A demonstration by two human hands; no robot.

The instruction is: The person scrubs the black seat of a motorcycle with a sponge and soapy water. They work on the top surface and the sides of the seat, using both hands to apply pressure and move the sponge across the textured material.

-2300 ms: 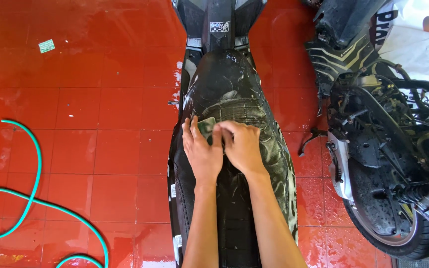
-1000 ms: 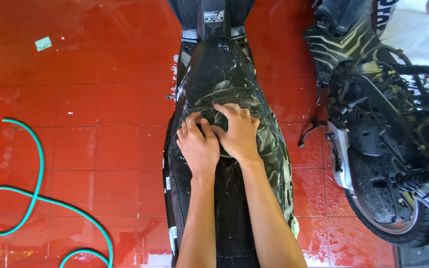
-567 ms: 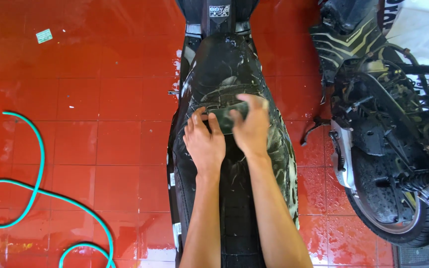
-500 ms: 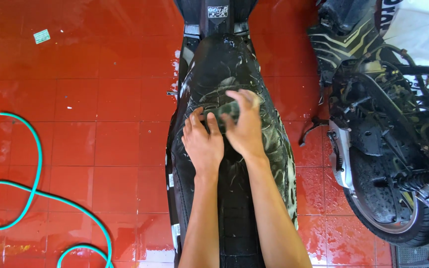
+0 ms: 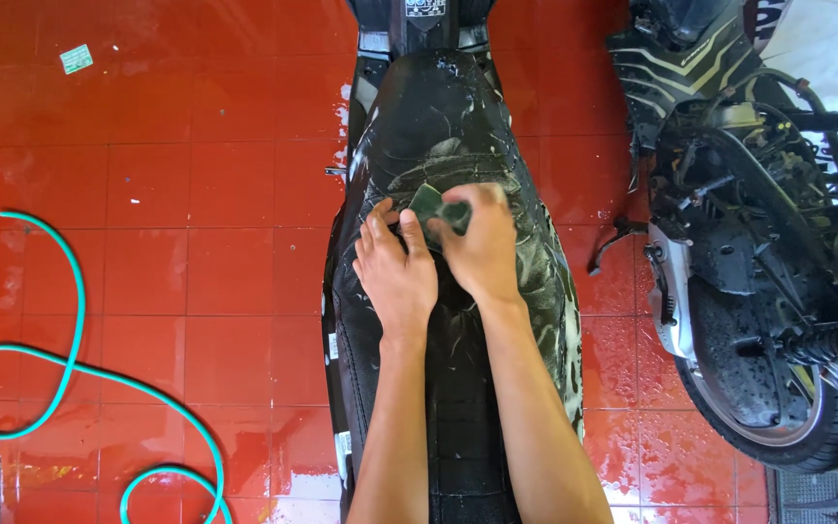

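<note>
While both hands sit on the black scooter seat, the right hand pinches a dark green sponge: fingers curl over its far edge, so it pokes out toward the seat's front, flat on the soapy vinyl. Left hand lies just beside it, fingers spread narrow and flat on the seat, fingertips touching the sponge's near edge, holding nothing. Left of the seat, a teal hose loops on wet red floor tiles. Right of the seat stands a second motorbike.
</note>
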